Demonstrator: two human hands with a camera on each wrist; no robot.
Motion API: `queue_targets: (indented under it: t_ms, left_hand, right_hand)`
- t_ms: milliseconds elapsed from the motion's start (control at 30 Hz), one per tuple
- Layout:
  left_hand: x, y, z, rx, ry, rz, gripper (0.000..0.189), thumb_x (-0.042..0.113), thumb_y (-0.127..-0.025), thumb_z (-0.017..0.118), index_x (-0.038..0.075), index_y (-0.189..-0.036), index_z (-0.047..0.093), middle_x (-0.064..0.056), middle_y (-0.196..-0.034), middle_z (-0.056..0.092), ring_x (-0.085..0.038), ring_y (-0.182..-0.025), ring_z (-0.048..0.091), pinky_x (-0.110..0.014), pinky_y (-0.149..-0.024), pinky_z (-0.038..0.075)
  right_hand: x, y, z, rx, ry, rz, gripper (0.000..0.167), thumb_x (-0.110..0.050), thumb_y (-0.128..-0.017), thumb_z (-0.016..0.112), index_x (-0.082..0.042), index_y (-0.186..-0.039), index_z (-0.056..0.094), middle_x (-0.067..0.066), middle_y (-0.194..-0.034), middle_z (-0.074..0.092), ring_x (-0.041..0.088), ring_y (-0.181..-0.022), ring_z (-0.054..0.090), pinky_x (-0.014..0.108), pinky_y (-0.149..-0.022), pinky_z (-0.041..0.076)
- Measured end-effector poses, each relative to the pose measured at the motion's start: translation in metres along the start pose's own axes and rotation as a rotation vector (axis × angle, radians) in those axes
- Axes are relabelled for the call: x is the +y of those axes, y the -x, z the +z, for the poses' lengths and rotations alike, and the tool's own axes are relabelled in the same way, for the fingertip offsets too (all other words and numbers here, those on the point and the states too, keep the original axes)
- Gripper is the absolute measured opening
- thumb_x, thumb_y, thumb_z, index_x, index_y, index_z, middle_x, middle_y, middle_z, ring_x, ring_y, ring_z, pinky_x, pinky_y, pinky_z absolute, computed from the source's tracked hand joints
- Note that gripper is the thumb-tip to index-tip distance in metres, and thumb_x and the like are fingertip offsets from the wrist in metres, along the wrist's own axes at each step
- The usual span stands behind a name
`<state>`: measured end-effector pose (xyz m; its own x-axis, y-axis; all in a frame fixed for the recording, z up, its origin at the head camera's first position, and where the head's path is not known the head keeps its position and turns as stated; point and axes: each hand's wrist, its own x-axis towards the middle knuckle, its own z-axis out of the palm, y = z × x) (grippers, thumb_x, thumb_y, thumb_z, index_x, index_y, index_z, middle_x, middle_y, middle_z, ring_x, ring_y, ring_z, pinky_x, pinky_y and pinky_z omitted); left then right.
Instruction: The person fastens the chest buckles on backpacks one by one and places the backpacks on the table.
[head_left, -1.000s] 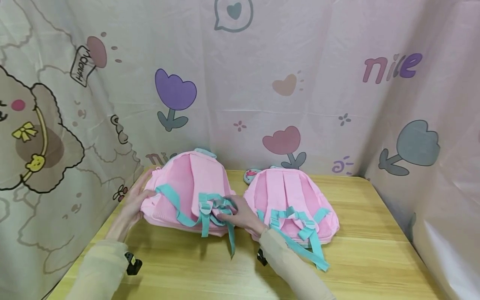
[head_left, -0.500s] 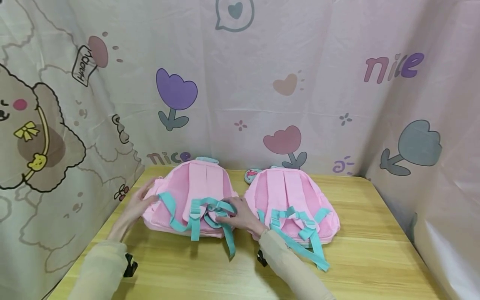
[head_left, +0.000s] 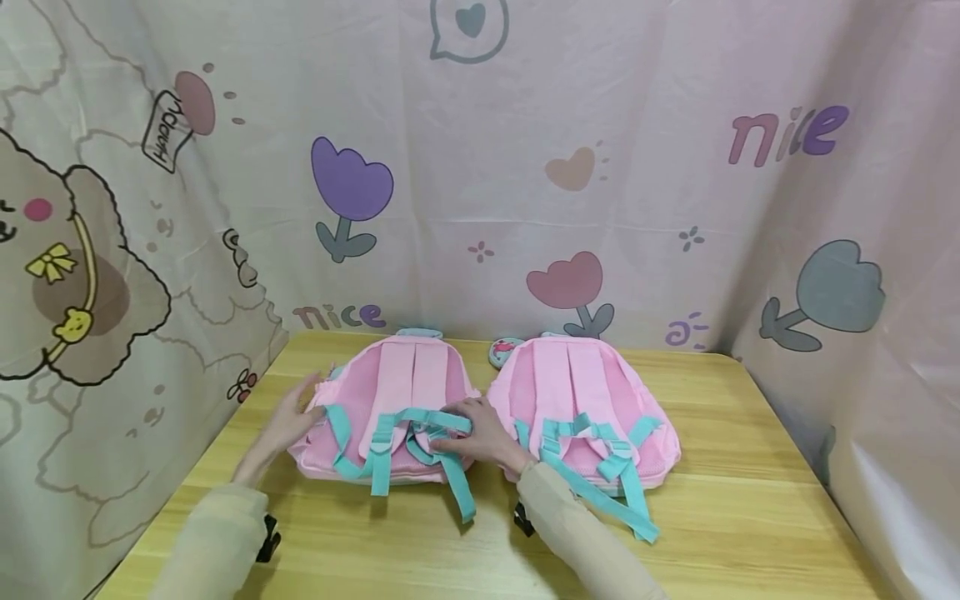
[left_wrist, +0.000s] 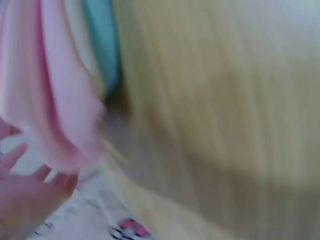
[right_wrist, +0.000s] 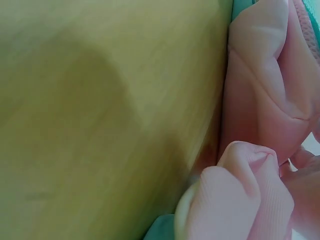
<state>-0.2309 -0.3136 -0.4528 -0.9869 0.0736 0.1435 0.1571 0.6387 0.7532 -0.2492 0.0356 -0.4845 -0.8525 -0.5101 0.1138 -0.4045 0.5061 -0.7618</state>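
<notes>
Two pink backpacks with turquoise straps lie side by side, shoulder straps facing up. My left hand (head_left: 288,421) is at the outer side of the left backpack (head_left: 367,371), its fingers spread and the thumb at the turquoise webbing. In the left wrist view, the blurred fingers (left_wrist: 37,195) stand apart beside the pink fabric. On the opposite side, my right hand (head_left: 483,429) grips the same backpack by its side near the strap buckles, thumb and index finger curved over it. Some of its fingers are hidden between the bags. The right backpack (head_left: 600,392) lies next to that hand.
Both bags lie on a wooden table (head_left: 720,517). Behind and beside it hangs a printed cloth (head_left: 465,150). A small round tag (head_left: 504,352) shows at the back between the backpacks. Loose webbing (head_left: 603,500) trails from the right backpack towards the front.
The left backpack has come down from a tilted, raised position to lie flatter, its top sinking. My left hand has moved down and its fingers have loosened; the right hand has barely moved.
</notes>
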Motion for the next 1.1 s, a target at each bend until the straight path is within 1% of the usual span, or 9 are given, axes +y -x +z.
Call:
queue_targets:
  t_ms: [67,133,267,333,433,533,600,833,1100]
  left_hand:
    - [0.011,-0.003,0.005,0.047,-0.019,0.001,0.066,-0.003,-0.089,0.058,-0.009,-0.150,0.033,-0.039,-0.156,0.025,-0.061,-0.141,0.024,-0.077,-0.112,0.021]
    - [0.023,-0.006,0.009,0.060,-0.020,0.019,0.060,-0.002,-0.090,0.058,-0.007,-0.148,0.040,-0.036,-0.155,0.028,-0.059,-0.143,0.024,-0.078,-0.111,0.020]
    - [0.043,-0.012,0.020,-0.036,0.004,0.083,0.045,0.006,-0.098,0.057,-0.004,-0.141,0.051,-0.031,-0.149,0.045,-0.054,-0.143,0.033,-0.074,-0.113,0.026]
    - [0.049,-0.013,0.024,-0.100,0.013,0.118,0.040,0.010,-0.101,0.056,-0.005,-0.138,0.055,-0.029,-0.143,0.054,-0.050,-0.138,0.043,-0.067,-0.113,0.035]
    - [0.053,-0.014,0.030,-0.150,0.017,0.153,0.034,0.011,-0.103,0.055,-0.005,-0.132,0.060,-0.026,-0.133,0.063,-0.045,-0.124,0.059,-0.046,-0.105,0.051]
    - [0.056,-0.015,0.033,-0.185,0.028,0.170,0.031,0.010,-0.103,0.054,-0.004,-0.129,0.063,-0.024,-0.129,0.067,-0.041,-0.120,0.063,-0.025,-0.097,0.053]
    - [0.059,-0.016,0.036,-0.224,0.032,0.180,0.031,0.013,-0.104,0.054,-0.002,-0.129,0.064,-0.023,-0.128,0.068,-0.039,-0.120,0.064,-0.018,-0.096,0.049]
    - [0.064,-0.020,0.043,-0.380,0.077,0.208,0.036,0.018,-0.107,0.050,-0.005,-0.132,0.061,-0.022,-0.130,0.067,-0.039,-0.123,0.062,-0.021,-0.099,0.051]
    - [0.060,-0.023,0.050,-0.427,0.083,0.211,0.038,0.018,-0.108,0.047,-0.007,-0.134,0.059,-0.025,-0.133,0.065,-0.042,-0.126,0.060,-0.018,-0.100,0.049]
  right_hand:
    - [0.001,0.001,0.000,0.002,-0.047,0.013,0.055,-0.045,-0.083,0.080,-0.020,-0.130,0.065,0.007,-0.134,0.059,0.028,-0.130,0.044,0.053,-0.107,0.042]
    - [0.002,0.002,-0.001,0.003,-0.103,0.038,0.050,-0.045,-0.083,0.080,-0.024,-0.126,0.067,0.004,-0.134,0.058,0.026,-0.129,0.044,0.052,-0.107,0.043]
    - [0.003,0.003,-0.003,0.000,-0.175,0.063,0.042,-0.047,-0.083,0.080,-0.031,-0.120,0.068,0.002,-0.133,0.057,0.023,-0.127,0.044,0.051,-0.106,0.044]
    - [0.004,0.003,-0.003,0.000,-0.193,0.069,0.041,-0.046,-0.083,0.080,-0.032,-0.120,0.069,0.001,-0.133,0.057,0.023,-0.127,0.043,0.052,-0.107,0.043]
    - [0.004,0.004,-0.001,-0.003,-0.202,0.078,0.040,-0.048,-0.083,0.080,-0.035,-0.119,0.068,0.000,-0.135,0.056,0.023,-0.129,0.043,0.053,-0.108,0.042]
    - [0.005,0.004,0.001,-0.002,-0.207,0.094,0.039,-0.050,-0.083,0.079,-0.038,-0.119,0.068,-0.002,-0.136,0.056,0.022,-0.130,0.043,0.053,-0.109,0.042]
    - [0.005,0.004,0.001,0.003,-0.212,0.101,0.038,-0.050,-0.083,0.079,-0.039,-0.118,0.069,-0.003,-0.135,0.056,0.021,-0.129,0.043,0.052,-0.109,0.041]
    - [0.005,0.005,0.001,0.002,-0.219,0.116,0.036,-0.048,-0.084,0.079,-0.037,-0.117,0.069,-0.001,-0.134,0.055,0.021,-0.127,0.042,0.051,-0.107,0.040]
    - [0.002,0.007,0.000,-0.013,-0.246,0.174,0.038,-0.050,-0.083,0.079,-0.039,-0.117,0.067,0.001,-0.139,0.050,0.023,-0.130,0.042,0.055,-0.110,0.040]
